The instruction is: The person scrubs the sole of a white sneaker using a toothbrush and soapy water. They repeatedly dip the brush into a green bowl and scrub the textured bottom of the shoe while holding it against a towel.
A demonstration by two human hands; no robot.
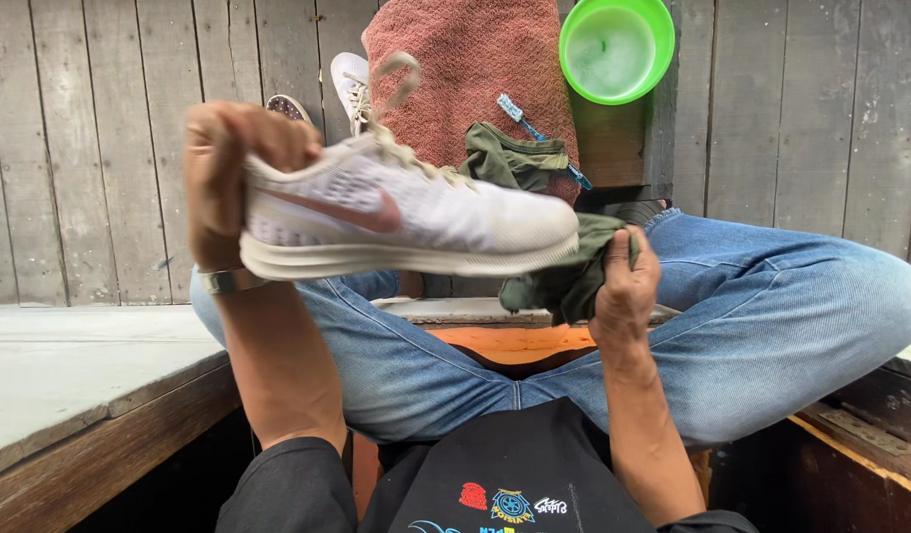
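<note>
— So, where is the white mesh running shoe (406,212)?

— Lifted sideways over the blue-jeaned knees (771,316), left hand (223,173) clamped round its heel.

— The right hand (623,286)?

— Bunched around an olive-green cloth rag (559,271), touching the shoe's toe.

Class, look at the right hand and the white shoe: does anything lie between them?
Yes. A green cloth is bunched in the right hand and sits between it and the toe of the white shoe. The left hand grips the heel directly.
</note>
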